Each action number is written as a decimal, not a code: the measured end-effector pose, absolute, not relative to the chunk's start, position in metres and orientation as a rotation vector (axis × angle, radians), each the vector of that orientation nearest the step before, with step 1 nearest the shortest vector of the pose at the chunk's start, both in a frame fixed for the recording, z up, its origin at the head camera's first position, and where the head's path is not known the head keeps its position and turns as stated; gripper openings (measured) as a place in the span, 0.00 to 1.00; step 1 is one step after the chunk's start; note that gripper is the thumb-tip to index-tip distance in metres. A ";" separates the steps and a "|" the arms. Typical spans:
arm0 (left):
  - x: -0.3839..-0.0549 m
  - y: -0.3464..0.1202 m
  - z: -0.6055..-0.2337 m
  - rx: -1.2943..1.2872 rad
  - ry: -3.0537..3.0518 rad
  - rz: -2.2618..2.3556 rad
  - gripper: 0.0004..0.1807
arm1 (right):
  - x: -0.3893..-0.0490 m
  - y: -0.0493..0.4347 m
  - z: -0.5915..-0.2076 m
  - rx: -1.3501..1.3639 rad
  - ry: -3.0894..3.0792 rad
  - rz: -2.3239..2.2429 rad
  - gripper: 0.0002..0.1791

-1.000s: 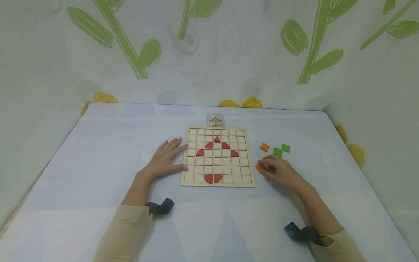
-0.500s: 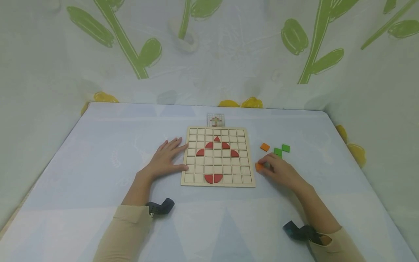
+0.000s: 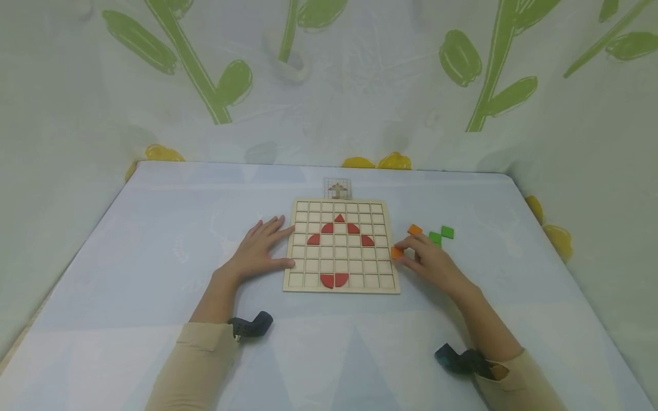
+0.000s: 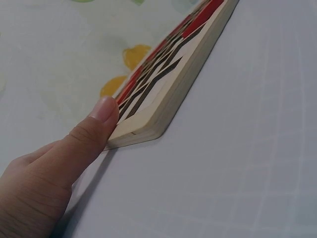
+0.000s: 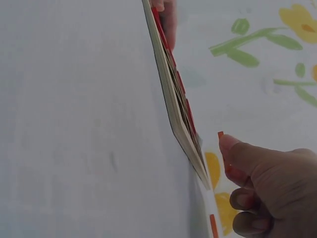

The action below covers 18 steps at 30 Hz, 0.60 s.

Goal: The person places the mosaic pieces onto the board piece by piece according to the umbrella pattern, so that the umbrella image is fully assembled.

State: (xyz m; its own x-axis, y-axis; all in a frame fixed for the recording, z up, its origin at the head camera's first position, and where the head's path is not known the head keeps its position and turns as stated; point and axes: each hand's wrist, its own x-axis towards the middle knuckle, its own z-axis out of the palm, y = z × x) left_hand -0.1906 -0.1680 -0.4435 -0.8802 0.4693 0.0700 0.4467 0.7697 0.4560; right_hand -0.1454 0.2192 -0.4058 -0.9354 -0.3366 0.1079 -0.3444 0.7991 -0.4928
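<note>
Leftward since the earlier frame, the right hand (image 3: 434, 267) brings an orange square tile (image 3: 396, 253) to the right edge of a gridded pale-wood board (image 3: 370, 266). The left hand (image 3: 259, 252), spread and gripping nothing, touches the board's left edge, perhaps steadying it; right fingers (image 3: 411, 240) pinch the tile, leaving one edge exposed, apparently for control.

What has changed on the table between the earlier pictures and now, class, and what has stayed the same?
The right hand has carried the pinched orange square tile leftward and slightly away from the person, to the right edge of the wooden grid board. The left hand stays at the board's left edge; the red pieces and green tiles are unchanged.
</note>
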 end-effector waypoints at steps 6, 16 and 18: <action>-0.190 -0.168 -0.443 0.754 2.900 0.734 0.46 | -0.151 0.206 -0.407 0.596 -2.927 0.809 0.17; -0.190 -0.169 -0.443 0.756 2.908 0.726 0.46 | -0.162 0.180 -0.401 0.625 -2.923 0.849 0.17; -0.190 -0.168 -0.442 0.754 2.909 0.728 0.46 | -0.165 0.175 -0.401 0.631 -2.919 0.853 0.17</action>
